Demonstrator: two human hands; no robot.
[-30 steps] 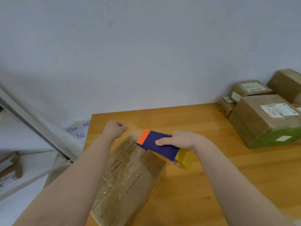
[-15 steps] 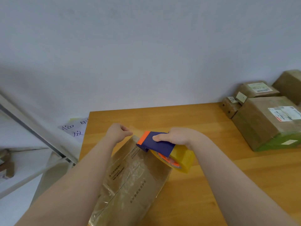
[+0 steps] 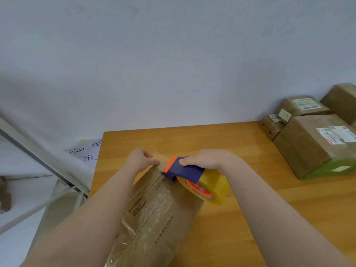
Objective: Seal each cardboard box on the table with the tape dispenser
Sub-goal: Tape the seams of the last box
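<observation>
A long brown cardboard box (image 3: 154, 214) lies on the wooden table (image 3: 250, 218), running from the bottom edge up to the middle, with clear tape along its top. My right hand (image 3: 206, 158) grips the tape dispenser (image 3: 185, 169), blue with an orange tip and a yellowish tape roll (image 3: 210, 187), held at the box's far end. My left hand (image 3: 140, 158) pinches the free end of the clear tape (image 3: 159, 157) just left of the dispenser's tip, over the box's far edge.
Several taped cardboard parcels (image 3: 316, 145) with labels are stacked at the table's right side against the wall. A paper sheet with handwriting (image 3: 86, 153) lies off the table's left edge, beside a white metal frame (image 3: 44, 160).
The dispenser has tipped down toward the box's far end, its roll now lower. My left hand has stayed by the tape end. The camera has shifted a little.
</observation>
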